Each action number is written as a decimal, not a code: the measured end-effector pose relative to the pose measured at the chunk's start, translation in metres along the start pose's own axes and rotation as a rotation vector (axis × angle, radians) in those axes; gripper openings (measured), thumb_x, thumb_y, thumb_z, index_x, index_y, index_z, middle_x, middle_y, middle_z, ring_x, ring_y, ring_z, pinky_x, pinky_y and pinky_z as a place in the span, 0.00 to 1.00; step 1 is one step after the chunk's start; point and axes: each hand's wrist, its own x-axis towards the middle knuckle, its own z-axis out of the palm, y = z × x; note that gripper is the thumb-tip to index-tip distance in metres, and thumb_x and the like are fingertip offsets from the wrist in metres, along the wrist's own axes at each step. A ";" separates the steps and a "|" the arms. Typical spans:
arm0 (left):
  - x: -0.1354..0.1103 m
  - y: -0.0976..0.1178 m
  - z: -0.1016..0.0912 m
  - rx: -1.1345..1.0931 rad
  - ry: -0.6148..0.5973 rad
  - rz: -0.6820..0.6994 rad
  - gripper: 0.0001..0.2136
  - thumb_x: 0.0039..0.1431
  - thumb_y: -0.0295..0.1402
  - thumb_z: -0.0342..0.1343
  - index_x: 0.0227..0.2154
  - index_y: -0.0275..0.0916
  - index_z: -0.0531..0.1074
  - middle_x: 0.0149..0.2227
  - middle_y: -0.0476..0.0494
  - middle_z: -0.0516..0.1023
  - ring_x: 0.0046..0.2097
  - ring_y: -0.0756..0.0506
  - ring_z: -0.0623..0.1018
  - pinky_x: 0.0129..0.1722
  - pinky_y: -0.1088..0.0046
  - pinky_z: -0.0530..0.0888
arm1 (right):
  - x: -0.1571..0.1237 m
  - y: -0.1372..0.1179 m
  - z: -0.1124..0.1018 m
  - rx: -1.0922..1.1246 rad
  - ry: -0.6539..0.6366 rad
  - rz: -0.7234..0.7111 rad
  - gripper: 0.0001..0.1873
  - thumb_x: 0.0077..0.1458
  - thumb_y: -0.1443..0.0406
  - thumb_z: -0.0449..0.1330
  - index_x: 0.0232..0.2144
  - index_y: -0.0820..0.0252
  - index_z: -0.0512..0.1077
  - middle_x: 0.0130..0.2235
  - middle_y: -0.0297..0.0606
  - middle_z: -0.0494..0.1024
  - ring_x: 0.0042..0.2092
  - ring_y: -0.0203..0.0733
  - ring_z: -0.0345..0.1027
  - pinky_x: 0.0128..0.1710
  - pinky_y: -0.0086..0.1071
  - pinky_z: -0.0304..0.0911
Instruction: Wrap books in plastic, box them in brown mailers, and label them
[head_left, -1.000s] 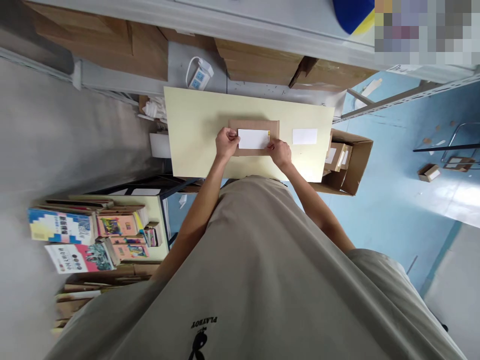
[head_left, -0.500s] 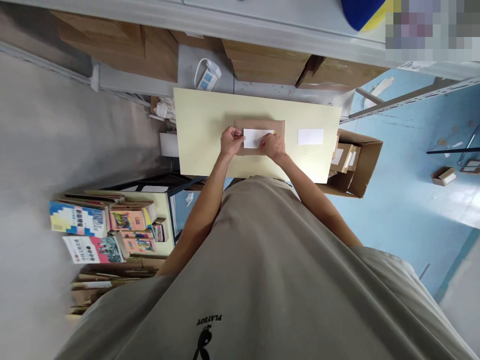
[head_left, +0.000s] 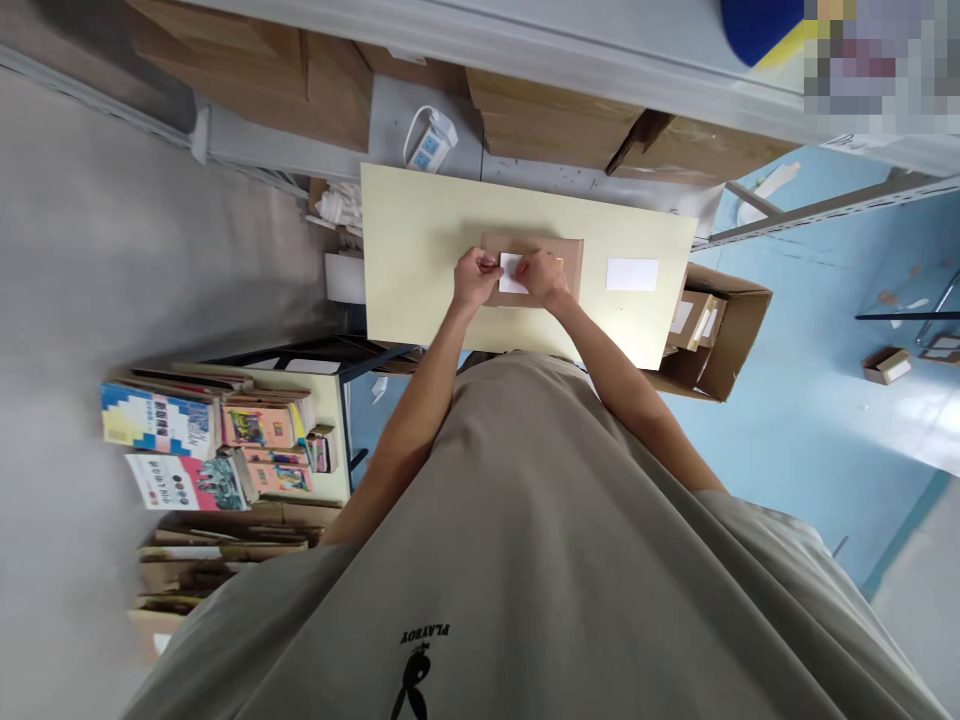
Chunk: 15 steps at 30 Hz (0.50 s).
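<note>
A flat brown cardboard parcel (head_left: 568, 262) lies in the middle of a pale yellow table (head_left: 420, 250). A white label (head_left: 511, 274) rests on the parcel, mostly covered by my hands. My left hand (head_left: 475, 279) pinches the label's left end. My right hand (head_left: 541, 275) is closed over the label's right part, close to my left hand. A second white label (head_left: 631, 274) lies on the table to the right of the parcel.
An open cardboard box (head_left: 716, 330) with small packages stands at the table's right end. Several books (head_left: 202, 445) lie on a low table at left. Cardboard boxes (head_left: 540, 122) and a power strip (head_left: 429, 147) sit beyond the table. Blue floor lies to the right.
My right hand has slid left along the label toward my left hand, so much less of the white label shows. The camera view has shifted slightly.
</note>
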 end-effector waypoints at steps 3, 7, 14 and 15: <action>-0.001 -0.001 0.002 -0.014 0.012 0.034 0.16 0.50 0.22 0.73 0.33 0.45 0.72 0.36 0.49 0.82 0.43 0.41 0.85 0.54 0.58 0.84 | 0.012 -0.001 -0.001 0.050 0.119 0.017 0.10 0.78 0.61 0.64 0.50 0.56 0.85 0.51 0.49 0.91 0.58 0.58 0.85 0.65 0.53 0.80; -0.003 0.001 0.006 0.009 0.042 0.050 0.17 0.51 0.19 0.72 0.32 0.45 0.72 0.33 0.50 0.80 0.44 0.41 0.85 0.55 0.57 0.84 | 0.010 -0.003 0.000 0.012 0.039 0.034 0.07 0.71 0.64 0.73 0.49 0.58 0.83 0.52 0.50 0.90 0.59 0.61 0.85 0.67 0.55 0.79; -0.008 0.015 0.004 0.099 0.021 -0.039 0.15 0.55 0.16 0.68 0.33 0.43 0.74 0.39 0.48 0.84 0.44 0.42 0.87 0.57 0.59 0.84 | -0.007 -0.011 -0.007 -0.010 -0.027 0.056 0.11 0.67 0.61 0.78 0.45 0.59 0.84 0.49 0.50 0.90 0.57 0.61 0.86 0.63 0.53 0.80; -0.009 0.017 0.001 0.085 -0.002 -0.062 0.13 0.58 0.18 0.68 0.35 0.43 0.75 0.40 0.47 0.84 0.44 0.43 0.87 0.57 0.60 0.85 | -0.006 -0.013 -0.009 -0.011 -0.021 0.075 0.10 0.71 0.58 0.75 0.45 0.59 0.84 0.49 0.50 0.91 0.57 0.60 0.86 0.64 0.52 0.80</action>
